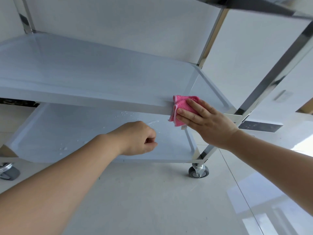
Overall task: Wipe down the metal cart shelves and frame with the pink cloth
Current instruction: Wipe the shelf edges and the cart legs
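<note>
A metal cart fills the view, with a middle shelf (94, 72) and a bottom shelf (71, 133) that carries water droplets. The folded pink cloth (182, 106) hangs over the front rim of the middle shelf near its right corner. My right hand (205, 121) presses the cloth flat against that rim with straight fingers. My left hand (138, 138) hovers over the bottom shelf, fingers curled into a loose fist, holding nothing. The front right frame post (274, 77) rises just right of the cloth.
The top shelf's edge (250, 4) shows at the upper right. A caster wheel (199, 172) stands under the front right corner and another (8, 172) at the left. Pale floor tiles (152, 200) lie in front, white walls behind.
</note>
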Tool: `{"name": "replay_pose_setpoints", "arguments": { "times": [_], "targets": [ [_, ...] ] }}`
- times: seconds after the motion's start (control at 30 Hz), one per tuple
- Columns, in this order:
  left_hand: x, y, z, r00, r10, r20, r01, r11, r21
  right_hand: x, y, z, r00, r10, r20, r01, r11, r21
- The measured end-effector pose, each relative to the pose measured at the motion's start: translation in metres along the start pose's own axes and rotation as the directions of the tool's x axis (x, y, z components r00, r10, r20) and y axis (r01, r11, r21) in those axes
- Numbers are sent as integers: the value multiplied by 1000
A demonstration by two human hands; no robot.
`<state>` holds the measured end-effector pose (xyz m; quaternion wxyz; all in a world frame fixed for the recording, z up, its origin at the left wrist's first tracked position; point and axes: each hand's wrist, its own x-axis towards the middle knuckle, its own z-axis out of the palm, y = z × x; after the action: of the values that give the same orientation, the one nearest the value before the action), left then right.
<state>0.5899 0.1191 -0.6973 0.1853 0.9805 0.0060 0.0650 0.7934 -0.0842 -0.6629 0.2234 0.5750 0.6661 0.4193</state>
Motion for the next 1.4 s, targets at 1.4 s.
{"name": "replay_pose_setpoints", "arguments": {
  "times": [1.4],
  "targets": [
    [21,57,-34,979,178,101,-167,980,-103,-52,23,-56,899,345,271,-392,908,145]
  ]
}}
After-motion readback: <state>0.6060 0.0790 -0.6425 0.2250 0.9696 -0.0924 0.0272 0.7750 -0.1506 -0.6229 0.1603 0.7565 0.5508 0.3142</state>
